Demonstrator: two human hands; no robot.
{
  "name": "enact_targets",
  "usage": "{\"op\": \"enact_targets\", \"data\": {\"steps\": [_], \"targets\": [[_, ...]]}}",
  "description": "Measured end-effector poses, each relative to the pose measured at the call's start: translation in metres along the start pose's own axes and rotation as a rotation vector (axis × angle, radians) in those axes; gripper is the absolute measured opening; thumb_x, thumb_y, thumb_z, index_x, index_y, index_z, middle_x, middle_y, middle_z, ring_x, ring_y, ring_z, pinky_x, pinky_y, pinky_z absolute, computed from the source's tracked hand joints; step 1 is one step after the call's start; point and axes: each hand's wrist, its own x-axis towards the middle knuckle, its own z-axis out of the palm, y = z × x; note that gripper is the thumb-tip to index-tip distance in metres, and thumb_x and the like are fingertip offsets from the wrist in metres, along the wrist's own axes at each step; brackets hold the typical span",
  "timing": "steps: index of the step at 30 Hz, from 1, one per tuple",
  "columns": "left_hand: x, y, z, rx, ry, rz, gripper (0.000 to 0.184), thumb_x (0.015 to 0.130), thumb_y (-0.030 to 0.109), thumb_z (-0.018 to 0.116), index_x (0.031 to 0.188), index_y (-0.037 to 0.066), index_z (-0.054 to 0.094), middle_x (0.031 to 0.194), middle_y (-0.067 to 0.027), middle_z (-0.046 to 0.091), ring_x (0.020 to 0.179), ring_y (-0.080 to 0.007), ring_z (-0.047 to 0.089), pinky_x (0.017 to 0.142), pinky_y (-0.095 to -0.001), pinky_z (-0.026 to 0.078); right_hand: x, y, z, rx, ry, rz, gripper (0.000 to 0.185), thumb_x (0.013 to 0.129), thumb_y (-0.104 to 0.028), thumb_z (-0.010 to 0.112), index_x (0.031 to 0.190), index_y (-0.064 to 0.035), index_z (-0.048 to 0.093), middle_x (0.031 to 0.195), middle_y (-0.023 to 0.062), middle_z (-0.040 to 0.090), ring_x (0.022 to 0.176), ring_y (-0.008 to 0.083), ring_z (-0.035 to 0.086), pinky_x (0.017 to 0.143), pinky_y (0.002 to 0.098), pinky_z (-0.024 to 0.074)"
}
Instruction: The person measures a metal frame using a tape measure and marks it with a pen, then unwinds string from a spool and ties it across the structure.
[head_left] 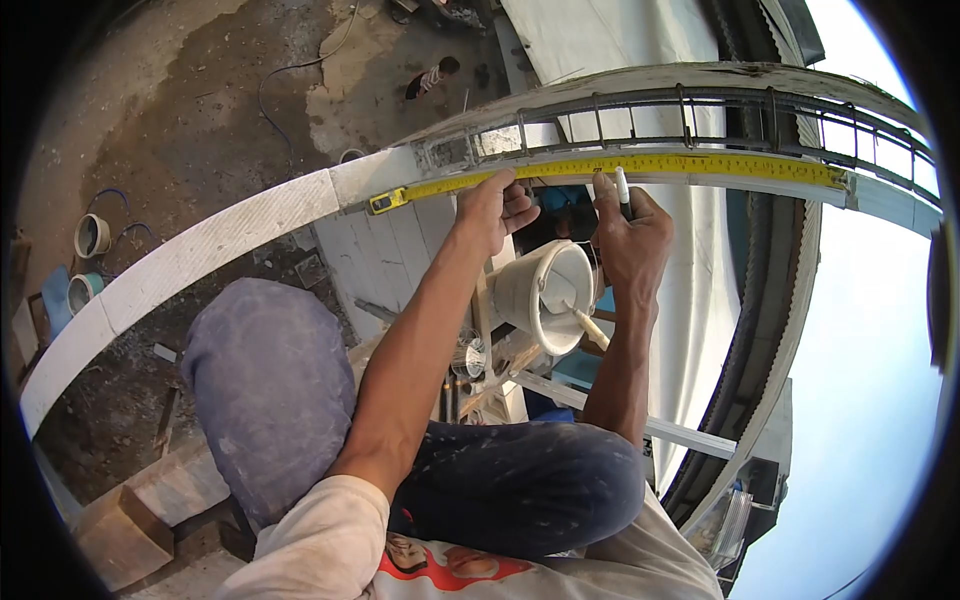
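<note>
A yellow tape measure lies along the top of the white block wall, its blade stretched far to the right. The thumb of my left hand presses on the blade's near edge, close to the case; its other fingers curl loosely below the wall's edge. My right hand is closed around a white marker, tip pointing up at the blade. The right thumb touches the blade's edge beside the marker. Whether the marker's tip meets a surface I cannot tell.
A rebar cage runs behind the blade. Below my hands hangs a white bucket with a wooden-handled tool in it. The block wall curves left above muddy ground. A person is far below. Metal ladder-like rails lie lower right.
</note>
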Motion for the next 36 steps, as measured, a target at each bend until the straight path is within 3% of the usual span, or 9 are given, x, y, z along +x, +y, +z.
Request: {"op": "enact_targets", "data": {"steps": [8,11,15,19,23,30,32,33,36], "targets": [[0.004,0.002,-0.003,-0.039,0.039,-0.065,0.017,0.101,0.019,0.068,0.103,0.003,0.063,0.09,-0.0084,0.066,0.082,-0.0235,0.071,0.087,-0.0538,0.068,-0.029,-0.009,-0.061,0.322,0.066,-0.097,0.044,0.108,-0.041,0.067,0.096,-0.0007,0.077,0.059,0.0009,0.058,0.05,0.0044,0.047,0.049,0.0237,0.0338],[0.008,0.001,-0.006,-0.041,0.038,-0.058,0.017,0.101,0.018,0.068,0.104,0.003,0.063,0.09,-0.0079,0.066,0.081,-0.023,0.071,0.088,-0.0545,0.067,-0.033,-0.006,-0.094,0.443,0.049,-0.17,0.043,0.114,-0.034,0.056,0.099,0.0011,0.076,0.065,0.0039,0.061,0.055,0.0072,0.051,0.053,0.0238,0.0358],[0.009,0.0,-0.006,-0.038,0.034,-0.048,0.016,0.101,0.018,0.067,0.104,0.002,0.063,0.09,-0.0078,0.066,0.08,-0.0225,0.071,0.088,-0.0545,0.067,-0.036,-0.005,-0.131,0.491,0.061,-0.163,0.048,0.114,-0.032,0.043,0.109,0.0065,0.071,0.08,0.0142,0.07,0.065,0.0199,0.066,0.066,0.0306,0.0543],[0.003,0.002,-0.003,-0.034,0.024,-0.034,0.016,0.102,0.018,0.068,0.104,0.003,0.063,0.09,-0.0076,0.066,0.08,-0.0222,0.071,0.088,-0.0546,0.067,-0.034,0.004,-0.149,0.576,0.072,-0.306,0.055,0.113,-0.036,0.038,0.106,0.0073,0.071,0.089,0.0165,0.07,0.072,0.0232,0.065,0.076,0.0364,0.0533],[0.005,0.001,-0.003,-0.035,0.014,-0.029,0.016,0.102,0.018,0.068,0.106,0.003,0.063,0.089,-0.0079,0.066,0.081,-0.0231,0.071,0.088,-0.0553,0.067,-0.029,0.013,-0.167,0.489,0.209,-0.248,0.067,0.114,-0.046,0.032,0.101,0.0056,0.073,0.08,0.0101,0.065,0.063,0.0164,0.053,0.067,0.0298,0.0467],[0.004,0.002,0.001,-0.017,0.043,-0.023,0.016,0.101,0.016,0.068,0.106,0.002,0.062,0.091,-0.009,0.064,0.081,-0.0241,0.07,0.089,-0.0552,0.068,-0.029,-0.005,-0.194,0.351,0.447,-0.211,0.066,0.115,-0.049,0.037,0.102,0.004,0.074,0.078,0.0104,0.068,0.064,0.0144,0.057,0.067,0.0301,0.0485],[0.003,0.003,0.001,-0.037,0.053,-0.028,0.014,0.101,0.014,0.068,0.106,0.002,0.062,0.092,-0.0093,0.063,0.081,-0.0235,0.069,0.09,-0.0547,0.068,-0.014,-0.007,-0.207,0.048,0.452,-0.584,0.054,0.117,-0.037,0.037,0.114,0.0024,0.074,0.08,0.0115,0.072,0.068,0.0161,0.067,0.066,0.0315,0.0535],[0.002,0.003,0.002,-0.033,0.045,-0.029,0.014,0.101,0.014,0.068,0.106,0.002,0.062,0.092,-0.0093,0.063,0.081,-0.0235,0.069,0.09,-0.0547,0.068,-0.01,-0.004,-0.221,0.008,0.405,-0.598,0.041,0.115,-0.029,0.047,0.124,0.0026,0.072,0.094,0.0161,0.078,0.087,0.0229,0.077,0.078,0.0363,0.0601],[0.002,0.003,0.003,-0.048,0.037,-0.03,0.012,0.101,0.012,0.068,0.106,0.002,0.062,0.092,-0.0094,0.063,0.081,-0.0231,0.068,0.09,-0.0545,0.068,0.008,-0.007,-0.236,-0.134,0.485,-0.68,0.037,0.113,-0.025,0.051,0.129,0.0015,0.072,0.107,0.018,0.08,0.1,0.0268,0.079,0.085,0.0393,0.0623]]}}
